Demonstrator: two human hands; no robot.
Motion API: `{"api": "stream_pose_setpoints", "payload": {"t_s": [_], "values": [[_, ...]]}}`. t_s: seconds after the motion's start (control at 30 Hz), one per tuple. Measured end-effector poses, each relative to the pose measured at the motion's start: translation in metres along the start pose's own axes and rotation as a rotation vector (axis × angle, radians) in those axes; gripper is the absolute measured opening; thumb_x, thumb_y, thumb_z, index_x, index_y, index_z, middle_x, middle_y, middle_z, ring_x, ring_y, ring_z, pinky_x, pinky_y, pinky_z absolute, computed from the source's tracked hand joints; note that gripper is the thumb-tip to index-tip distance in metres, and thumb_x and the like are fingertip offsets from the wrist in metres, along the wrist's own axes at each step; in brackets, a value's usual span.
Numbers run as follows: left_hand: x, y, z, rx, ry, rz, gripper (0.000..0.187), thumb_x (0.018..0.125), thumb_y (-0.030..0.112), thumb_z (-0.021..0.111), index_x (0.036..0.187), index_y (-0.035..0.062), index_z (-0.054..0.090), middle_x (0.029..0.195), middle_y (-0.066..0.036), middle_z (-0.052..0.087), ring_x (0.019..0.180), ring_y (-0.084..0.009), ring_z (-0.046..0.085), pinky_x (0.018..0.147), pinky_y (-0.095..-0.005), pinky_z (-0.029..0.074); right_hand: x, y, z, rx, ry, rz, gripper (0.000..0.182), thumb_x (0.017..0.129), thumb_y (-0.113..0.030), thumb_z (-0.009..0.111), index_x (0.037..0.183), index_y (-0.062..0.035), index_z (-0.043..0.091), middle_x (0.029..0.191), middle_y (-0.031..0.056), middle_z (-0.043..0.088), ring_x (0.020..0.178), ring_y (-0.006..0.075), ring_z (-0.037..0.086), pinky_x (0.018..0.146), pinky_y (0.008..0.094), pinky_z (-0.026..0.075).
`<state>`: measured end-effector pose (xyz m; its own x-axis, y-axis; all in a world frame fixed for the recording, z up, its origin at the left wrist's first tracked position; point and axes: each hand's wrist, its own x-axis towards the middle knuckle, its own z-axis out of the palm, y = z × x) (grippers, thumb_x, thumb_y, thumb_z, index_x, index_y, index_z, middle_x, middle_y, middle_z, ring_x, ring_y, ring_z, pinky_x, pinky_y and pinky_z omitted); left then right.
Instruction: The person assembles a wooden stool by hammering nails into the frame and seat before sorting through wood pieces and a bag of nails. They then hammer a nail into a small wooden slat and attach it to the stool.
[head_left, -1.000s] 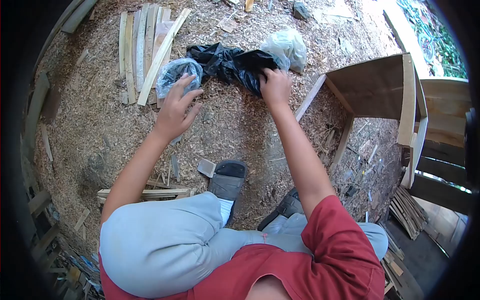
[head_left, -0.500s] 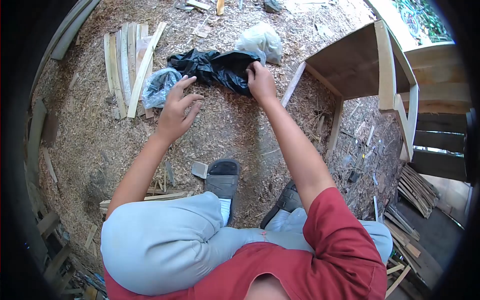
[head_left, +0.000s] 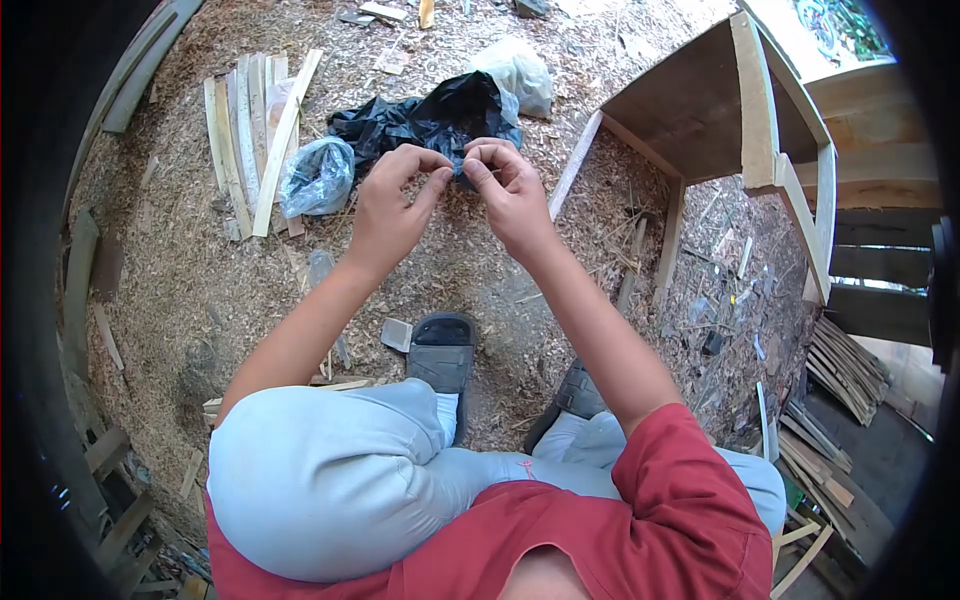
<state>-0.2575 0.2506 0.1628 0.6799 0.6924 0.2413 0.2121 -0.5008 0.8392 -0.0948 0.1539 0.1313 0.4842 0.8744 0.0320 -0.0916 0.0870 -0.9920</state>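
My left hand (head_left: 398,205) and my right hand (head_left: 508,195) meet at their fingertips, both pinched. A small bluish bit (head_left: 459,168) shows between them, too small to name. Just behind the fingers lies a crumpled black plastic bag (head_left: 455,105), its right part puffed up and opened. My right hand overlaps the bag's near edge, and whether the fingers grip that edge cannot be told. Left of my left hand sits a clear bluish plastic bag (head_left: 318,178). A whitish, filled plastic bag (head_left: 520,75) rests behind the black one.
Several thin wooden strips (head_left: 245,140) lie at the left on ground covered with wood shavings. A wooden frame with a dark panel (head_left: 690,105) stands at the right. Stacked slats (head_left: 845,370) lie lower right. A small block (head_left: 397,334) sits by my sandal (head_left: 440,365).
My right hand has moved off the black bag's right end, down and left, to meet my left hand. The left hand has moved right and closed into a pinch. The bag's right part now stands up.
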Motion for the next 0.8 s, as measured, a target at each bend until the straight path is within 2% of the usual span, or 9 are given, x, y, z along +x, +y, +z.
{"api": "stream_pose_setpoints", "payload": {"t_s": [0.1, 0.23, 0.37, 0.5, 0.6, 0.63, 0.7, 0.73, 0.8], "values": [[0.001, 0.006, 0.005, -0.071, -0.048, 0.011, 0.01, 0.102, 0.008, 0.073, 0.108, 0.0003, 0.07, 0.099, -0.009, 0.071, 0.093, -0.0208, 0.068, 0.085, -0.0333, 0.053, -0.009, -0.002, -0.006, -0.072, -0.005, -0.06, 0.011, 0.103, -0.008, 0.072, 0.103, 0.0028, 0.071, 0.119, 0.0093, 0.065, 0.106, 0.0148, 0.063, 0.096, 0.0288, 0.05], [-0.003, 0.006, 0.018, -0.007, -0.132, 0.105, 0.006, 0.103, 0.004, 0.068, 0.104, -0.0012, 0.065, 0.096, -0.009, 0.067, 0.093, -0.0183, 0.066, 0.087, -0.0329, 0.054, -0.04, 0.008, -0.027, -0.209, 0.072, -0.036, 0.014, 0.099, -0.011, 0.074, 0.1, 0.001, 0.067, 0.105, 0.0121, 0.066, 0.103, 0.0236, 0.065, 0.094, 0.0374, 0.052], [-0.012, 0.009, 0.02, -0.124, -0.221, 0.051, 0.004, 0.099, 0.001, 0.068, 0.101, -0.0003, 0.065, 0.097, -0.005, 0.068, 0.092, -0.0142, 0.066, 0.087, -0.0302, 0.054, -0.097, 0.021, -0.113, -0.825, 0.134, -0.049, 0.016, 0.097, -0.013, 0.073, 0.103, -0.0012, 0.066, 0.102, 0.0149, 0.066, 0.104, 0.034, 0.065, 0.094, 0.0439, 0.051], [-0.017, 0.005, 0.032, -0.254, -0.342, -0.133, 0.007, 0.093, -0.001, 0.071, 0.097, -0.0002, 0.065, 0.099, -0.004, 0.069, 0.09, -0.0113, 0.065, 0.085, -0.0277, 0.054, -0.145, 0.044, -0.189, -1.302, 0.518, 0.04, 0.027, 0.095, -0.013, 0.073, 0.117, -0.0044, 0.06, 0.123, 0.0205, 0.058, 0.106, 0.0381, 0.061, 0.104, 0.05, 0.045], [-0.014, 0.022, 0.04, -0.223, -0.396, -0.099, 0.012, 0.09, -0.002, 0.075, 0.092, 0.0003, 0.063, 0.098, -0.004, 0.07, 0.089, -0.0106, 0.066, 0.085, -0.0275, 0.054, -0.172, 0.068, -0.224, -1.449, 0.581, 0.168, 0.037, 0.094, -0.011, 0.073, 0.125, -0.0033, 0.053, 0.131, 0.0261, 0.052, 0.108, 0.0436, 0.063, 0.101, 0.0535, 0.049], [-0.013, 0.027, 0.042, -0.213, -0.416, -0.06, 0.013, 0.089, -0.003, 0.076, 0.09, 0.0007, 0.063, 0.098, -0.004, 0.071, 0.089, -0.0104, 0.066, 0.085, -0.0275, 0.054, -0.174, 0.067, -0.229, -1.444, 0.594, 0.168, 0.037, 0.094, -0.011, 0.073, 0.125, -0.0033, 0.053, 0.131, 0.0261, 0.052, 0.108, 0.0436, 0.063, 0.101, 0.0535, 0.049], [-0.012, 0.035, 0.045, -0.198, -0.453, -0.054, 0.015, 0.089, -0.003, 0.076, 0.092, 0.0014, 0.062, 0.097, -0.003, 0.07, 0.089, -0.0103, 0.066, 0.085, -0.0277, 0.054, -0.18, 0.063, -0.237, -1.127, 0.457, 0.373, 0.045, 0.093, -0.007, 0.072, 0.13, -0.0024, 0.047, 0.131, 0.0283, 0.052, 0.111, 0.0507, 0.064, 0.097, 0.0587, 0.052], [-0.011, 0.043, 0.044, -0.186, -0.471, -0.082, 0.016, 0.089, -0.003, 0.077, 0.094, 0.0012, 0.062, 0.096, -0.004, 0.07, 0.089, -0.0106, 0.066, 0.085, -0.028, 0.054, -0.179, 0.059, -0.24, -1.127, 0.421, 0.383, 0.052, 0.091, -0.004, 0.07, 0.135, -0.0019, 0.042, 0.131, 0.0303, 0.051, 0.112, 0.0562, 0.063, 0.096, 0.0615, 0.053], [-0.007, 0.061, 0.041, -0.204, -0.495, -0.119, 0.017, 0.091, -0.003, 0.076, 0.101, 0.0007, 0.062, 0.097, -0.004, 0.068, 0.091, -0.0113, 0.066, 0.086, -0.0285, 0.054, -0.173, 0.054, -0.243, -1.108, 0.429, 0.416, 0.052, 0.09, -0.004, 0.07, 0.134, -0.0018, 0.042, 0.132, 0.0302, 0.051, 0.113, 0.0559, 0.063, 0.098, 0.0606, 0.053]]}}
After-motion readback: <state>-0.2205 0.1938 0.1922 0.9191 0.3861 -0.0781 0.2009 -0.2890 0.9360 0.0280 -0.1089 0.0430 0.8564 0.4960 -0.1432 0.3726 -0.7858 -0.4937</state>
